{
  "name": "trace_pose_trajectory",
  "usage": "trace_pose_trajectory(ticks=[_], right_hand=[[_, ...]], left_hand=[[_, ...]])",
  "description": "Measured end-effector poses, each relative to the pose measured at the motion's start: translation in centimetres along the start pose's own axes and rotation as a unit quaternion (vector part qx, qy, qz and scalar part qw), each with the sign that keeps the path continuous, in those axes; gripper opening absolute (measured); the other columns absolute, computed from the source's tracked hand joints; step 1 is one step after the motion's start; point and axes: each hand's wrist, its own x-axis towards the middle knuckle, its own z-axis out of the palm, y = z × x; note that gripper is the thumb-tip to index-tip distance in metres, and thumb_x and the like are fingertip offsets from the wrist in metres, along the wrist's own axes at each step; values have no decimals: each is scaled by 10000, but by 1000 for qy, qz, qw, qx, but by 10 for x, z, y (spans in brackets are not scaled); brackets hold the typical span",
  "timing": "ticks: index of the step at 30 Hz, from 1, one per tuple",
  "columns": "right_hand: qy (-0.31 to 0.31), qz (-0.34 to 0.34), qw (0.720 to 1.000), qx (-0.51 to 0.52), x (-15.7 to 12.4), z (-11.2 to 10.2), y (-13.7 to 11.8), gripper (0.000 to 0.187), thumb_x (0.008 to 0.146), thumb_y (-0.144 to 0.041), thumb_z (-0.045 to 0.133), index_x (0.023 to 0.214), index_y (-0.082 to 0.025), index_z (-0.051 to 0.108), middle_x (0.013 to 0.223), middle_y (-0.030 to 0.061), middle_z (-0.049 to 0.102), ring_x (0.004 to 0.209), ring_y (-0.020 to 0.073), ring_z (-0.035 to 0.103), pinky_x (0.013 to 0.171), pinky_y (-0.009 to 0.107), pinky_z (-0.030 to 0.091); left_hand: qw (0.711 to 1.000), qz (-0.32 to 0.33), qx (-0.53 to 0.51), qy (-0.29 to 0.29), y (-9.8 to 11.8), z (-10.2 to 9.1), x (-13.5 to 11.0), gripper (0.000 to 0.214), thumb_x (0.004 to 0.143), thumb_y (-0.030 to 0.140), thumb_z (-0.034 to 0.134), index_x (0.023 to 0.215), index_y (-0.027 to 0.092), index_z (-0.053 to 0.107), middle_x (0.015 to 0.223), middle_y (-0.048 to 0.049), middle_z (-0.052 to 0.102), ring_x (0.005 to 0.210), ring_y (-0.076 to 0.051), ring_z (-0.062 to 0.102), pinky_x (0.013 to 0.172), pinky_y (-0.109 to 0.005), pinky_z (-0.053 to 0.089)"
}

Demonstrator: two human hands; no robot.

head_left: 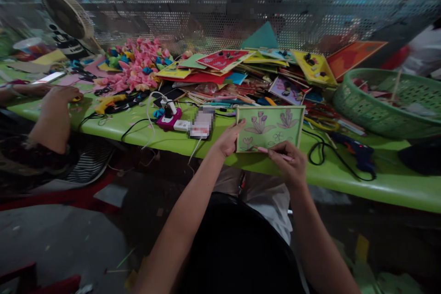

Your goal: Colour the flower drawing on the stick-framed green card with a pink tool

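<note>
Tub [29, 45] at the far left has a pale rim; its contents are too blurred to name. Nearer the edge, another person's hand [62, 95] rests on the table [396, 188]. Pink flowers [144, 66] lie heaped next, then a socket block [170, 118] and a phone [202, 124] near my arm. My left arm slants up and inward from below; my left hand [230, 140] is partly closed on the left edge of the board [270, 126], thumb along the frame, fingers mostly hidden. The green board, drawn with flowers, leans toward me at the table's near edge. My right forearm rises from the lower right; my right hand [289, 160] is curled, thumb and fingers pinching a pink pen [264, 150], its tip at the lower left drawn flower. Farther right lies a glue gun [363, 150], and behind it a green basket [382, 111] with pierced walls holds a thin stick, something pale and crumpled, and pieces I cannot make out
</note>
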Motion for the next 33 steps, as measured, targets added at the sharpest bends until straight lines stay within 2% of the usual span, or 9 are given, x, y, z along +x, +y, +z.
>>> trace_pose_trajectory(ticks=[6, 15, 23, 27, 30, 33], right_hand=[[42, 10, 999, 18, 0, 2, -3, 181, 789, -359, 757, 707, -227, 665, 631, -16, 612, 598, 154, 527, 568, 288, 397], [-33, -10, 999, -20, 1, 2, -11, 220, 816, -395, 745, 692, -232, 666, 618, -13, 626, 596, 157, 541, 569, 284, 410], [29, 7, 1000, 4, 0, 4, -11, 178, 792, -364, 743, 706, -231, 662, 637, -12, 632, 594, 155, 541, 567, 288, 410], [6, 1, 1000, 4, 1, 3, -11, 169, 786, -355, 747, 702, -229, 672, 630, -14, 628, 592, 153, 536, 567, 289, 400], [-22, -5, 1000, -13, 1, 2, -12, 162, 790, -345, 740, 696, -227, 680, 611, -16, 622, 579, 153, 528, 553, 288, 379], [-30, -10, 999, -14, 1, 2, -12, 159, 798, -338, 736, 699, -224, 687, 614, -15, 626, 575, 150, 527, 555, 290, 369]], left_hand=[[1000, 16, 17, -3, -1, 1, 0, 330, 1011, 277, 635, 1313, 165, 711, 1150, -140, 816, 1156, -293, 764, 1085, -472, 569], [1000, 22, 20, 8, 1, 5, -5, 263, 1014, 241, 620, 1220, 128, 738, 1049, -139, 829, 1095, -290, 782, 1062, -468, 577], [1000, 7, 3, 8, 1, 4, -3, 424, 985, 307, 688, 1389, 180, 664, 1173, -133, 813, 1085, -291, 791, 1055, -465, 590], [1000, 5, -4, 3, 1, 4, -3, 405, 1002, 301, 663, 1386, 175, 665, 1188, -147, 807, 1107, -294, 783, 1048, -459, 592], [1000, 7, 3, 2, 0, 3, -3, 319, 1014, 279, 635, 1305, 176, 714, 1167, -138, 813, 1151, -300, 765, 1060, -462, 581], [1000, 12, 2, 0, 0, 3, -3, 275, 996, 279, 674, 1240, 173, 743, 1150, -140, 815, 1163, -309, 759, 1071, -471, 572]])
